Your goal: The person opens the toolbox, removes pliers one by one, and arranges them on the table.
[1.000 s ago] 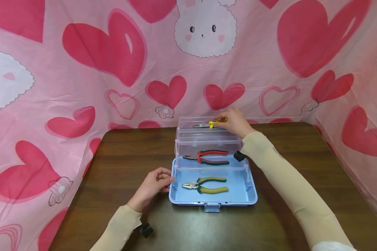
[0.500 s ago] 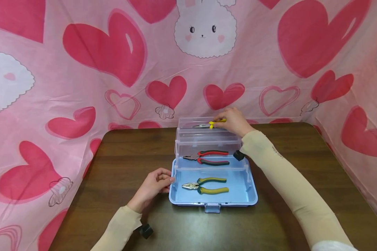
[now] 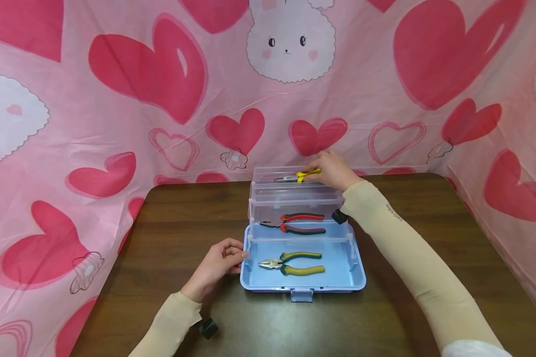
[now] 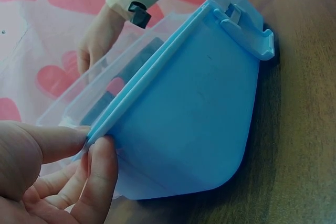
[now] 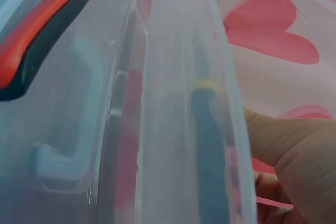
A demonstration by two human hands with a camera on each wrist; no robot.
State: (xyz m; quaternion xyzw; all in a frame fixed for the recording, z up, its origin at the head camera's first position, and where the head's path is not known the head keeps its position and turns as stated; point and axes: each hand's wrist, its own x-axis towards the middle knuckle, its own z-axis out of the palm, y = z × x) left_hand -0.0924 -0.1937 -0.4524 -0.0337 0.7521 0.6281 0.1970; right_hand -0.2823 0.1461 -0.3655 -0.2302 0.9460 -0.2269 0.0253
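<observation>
The left hand (image 3: 218, 261) pinches the left rim of the blue box (image 3: 342, 278) between thumb and fingers. The right hand's (image 3: 333, 171) thumb and fingers are clamped on the handles of the yellow-handled pliers (image 3: 301, 176), which sit in the farthest clear tray (image 3: 264, 172); from the right wrist, that tray's cloudy wall partly veils the grip. Nearer, red-and-black pliers (image 3: 286, 218) lie in another clear tray (image 3: 256, 210), and green-and-yellow pliers (image 3: 300, 271) on the box floor. The latch (image 3: 302, 295) hangs in front. Heart-patterned cloth (image 3: 361, 74) rises behind the table (image 3: 192, 213).
</observation>
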